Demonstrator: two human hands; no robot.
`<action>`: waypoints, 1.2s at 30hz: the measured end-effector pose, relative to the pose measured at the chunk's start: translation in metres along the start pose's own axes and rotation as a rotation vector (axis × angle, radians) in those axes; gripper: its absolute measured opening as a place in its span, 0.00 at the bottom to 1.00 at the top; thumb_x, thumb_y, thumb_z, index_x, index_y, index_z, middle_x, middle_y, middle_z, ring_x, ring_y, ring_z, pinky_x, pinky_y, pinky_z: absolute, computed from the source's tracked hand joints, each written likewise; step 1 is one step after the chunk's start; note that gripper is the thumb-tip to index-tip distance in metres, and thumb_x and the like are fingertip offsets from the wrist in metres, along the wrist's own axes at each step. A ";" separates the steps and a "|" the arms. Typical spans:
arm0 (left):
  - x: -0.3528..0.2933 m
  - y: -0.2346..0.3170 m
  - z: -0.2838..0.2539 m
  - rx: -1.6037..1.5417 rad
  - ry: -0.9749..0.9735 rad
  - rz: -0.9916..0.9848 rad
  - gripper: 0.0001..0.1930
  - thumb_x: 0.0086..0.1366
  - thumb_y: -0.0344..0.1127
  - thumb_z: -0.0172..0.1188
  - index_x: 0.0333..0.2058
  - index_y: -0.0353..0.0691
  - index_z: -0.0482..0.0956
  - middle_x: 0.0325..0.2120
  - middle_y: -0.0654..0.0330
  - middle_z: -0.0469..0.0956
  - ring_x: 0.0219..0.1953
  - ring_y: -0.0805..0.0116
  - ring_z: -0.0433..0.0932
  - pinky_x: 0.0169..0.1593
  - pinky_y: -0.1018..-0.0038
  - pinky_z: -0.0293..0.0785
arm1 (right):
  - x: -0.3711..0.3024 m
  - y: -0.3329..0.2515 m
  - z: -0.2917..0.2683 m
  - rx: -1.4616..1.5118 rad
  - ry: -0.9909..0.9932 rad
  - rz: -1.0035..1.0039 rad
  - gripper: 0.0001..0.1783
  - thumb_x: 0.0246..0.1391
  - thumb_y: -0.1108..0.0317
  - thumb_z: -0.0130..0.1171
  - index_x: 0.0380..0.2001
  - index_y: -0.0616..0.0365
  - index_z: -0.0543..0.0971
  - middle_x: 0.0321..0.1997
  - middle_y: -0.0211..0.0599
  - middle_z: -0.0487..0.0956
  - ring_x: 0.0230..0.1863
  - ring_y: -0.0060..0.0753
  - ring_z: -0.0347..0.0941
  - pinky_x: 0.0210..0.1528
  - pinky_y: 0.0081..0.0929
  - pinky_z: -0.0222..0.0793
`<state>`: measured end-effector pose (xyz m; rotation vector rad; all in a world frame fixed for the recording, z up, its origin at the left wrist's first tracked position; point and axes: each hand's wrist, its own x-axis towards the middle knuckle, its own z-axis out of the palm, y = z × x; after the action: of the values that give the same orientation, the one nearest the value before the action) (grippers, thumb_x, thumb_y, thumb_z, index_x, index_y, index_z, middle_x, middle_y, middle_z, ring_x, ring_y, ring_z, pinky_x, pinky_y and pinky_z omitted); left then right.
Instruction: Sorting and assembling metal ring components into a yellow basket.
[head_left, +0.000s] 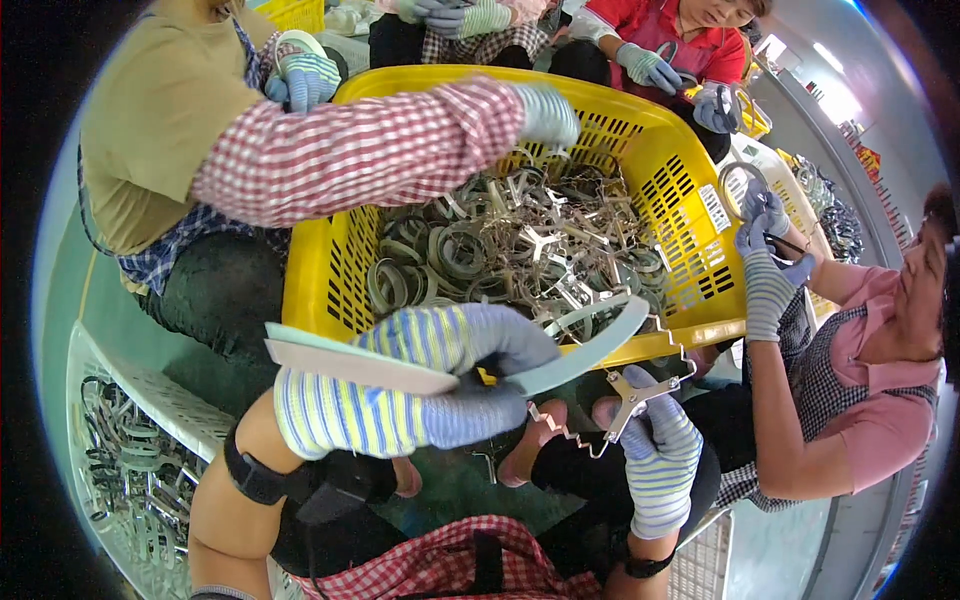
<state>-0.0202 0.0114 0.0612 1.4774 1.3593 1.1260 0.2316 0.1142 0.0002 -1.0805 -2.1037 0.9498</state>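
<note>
Pale-green curved strips (590, 357) in the nearly closed left hand (400, 412).

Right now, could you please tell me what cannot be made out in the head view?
In the head view:
Bottom of the yellow slotted plastic basket: hidden by tangled silvery metal parts.
Middle of the pale green curved strips: hidden by the left hand in its striped glove.
Fingers of the co-worker's gloved hand over the basket: blurred.
Near end of the white plastic crate: cut off by the dark rim.
</note>
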 end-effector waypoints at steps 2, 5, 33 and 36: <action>-0.003 -0.004 0.004 0.079 0.011 0.151 0.19 0.53 0.33 0.59 0.45 0.36 0.75 0.35 0.55 0.77 0.37 0.62 0.75 0.43 0.70 0.71 | 0.000 -0.003 0.002 -0.002 0.018 0.008 0.19 0.47 0.76 0.60 0.46 0.64 0.76 0.35 0.28 0.78 0.35 0.15 0.70 0.40 0.15 0.66; -0.001 0.013 0.010 0.031 -0.154 -0.005 0.25 0.57 0.36 0.52 0.54 0.36 0.68 0.43 0.49 0.72 0.42 0.57 0.73 0.45 0.69 0.70 | 0.001 -0.001 0.003 0.019 0.037 -0.004 0.20 0.46 0.78 0.57 0.46 0.62 0.76 0.34 0.36 0.80 0.34 0.24 0.75 0.41 0.20 0.69; 0.021 0.004 0.006 0.484 0.289 0.428 0.21 0.42 0.45 0.70 0.29 0.35 0.75 0.26 0.52 0.77 0.24 0.52 0.78 0.25 0.66 0.76 | 0.015 -0.079 0.030 0.959 -0.201 0.619 0.16 0.55 0.56 0.57 0.33 0.59 0.74 0.18 0.28 0.70 0.14 0.18 0.60 0.17 0.15 0.53; 0.026 0.010 -0.003 0.315 0.347 0.353 0.32 0.43 0.44 0.71 0.46 0.37 0.71 0.45 0.46 0.71 0.44 0.48 0.75 0.43 0.63 0.75 | 0.018 -0.071 0.027 0.950 -0.136 0.681 0.12 0.58 0.60 0.54 0.33 0.59 0.73 0.19 0.30 0.70 0.15 0.18 0.61 0.18 0.17 0.56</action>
<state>-0.0199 0.0362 0.0732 1.8659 1.6080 1.4965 0.1716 0.0910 0.0450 -1.1842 -1.0445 2.0859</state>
